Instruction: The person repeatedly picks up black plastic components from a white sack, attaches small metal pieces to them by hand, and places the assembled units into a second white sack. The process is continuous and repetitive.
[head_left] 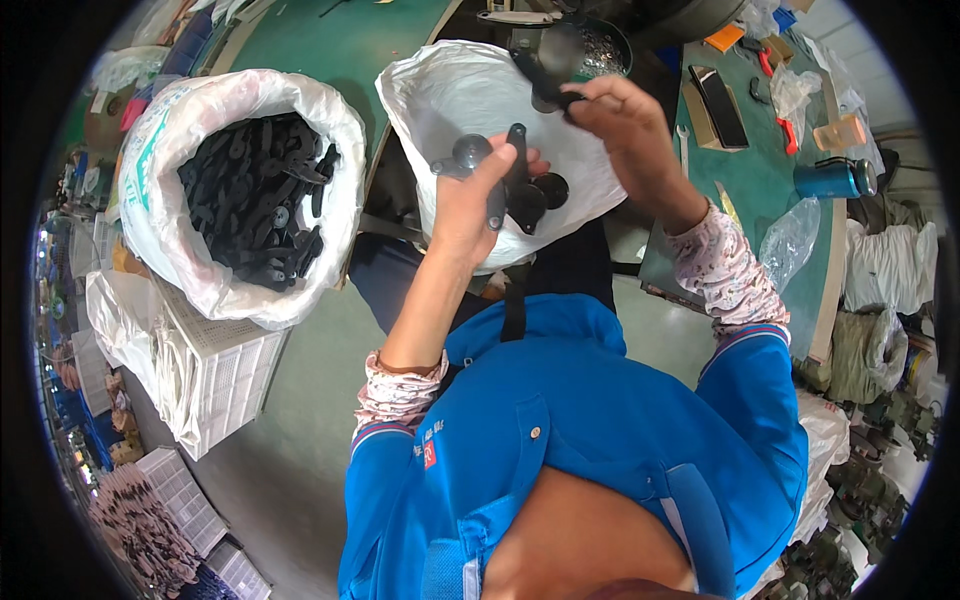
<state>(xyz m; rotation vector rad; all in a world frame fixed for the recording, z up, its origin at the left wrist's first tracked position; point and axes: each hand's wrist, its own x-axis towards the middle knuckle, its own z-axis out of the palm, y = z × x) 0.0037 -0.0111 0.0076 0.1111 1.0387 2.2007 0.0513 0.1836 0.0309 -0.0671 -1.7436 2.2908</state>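
Note:
My left hand (465,205) is closed around several black plastic parts (517,165), arm-shaped with round disc ends, above an open white bag (420,95). My right hand (630,130) pinches one similar dark part (540,82) by its lower end over the bag's far right rim. Behind that part is a blurred grey disc (562,48); whether the two touch I cannot tell. More dark round pieces (550,190) show just right of my left fingers. To the left, a white sack (340,110) is filled with many black arm-shaped parts (250,200).
A dark bowl of small metal pieces (608,52) sits beyond the bag. On the right green bench (700,185) are a phone (718,105), a wrench (683,148), red-handled tools and a blue flask (828,178). White crates (235,375) stand under the left sack.

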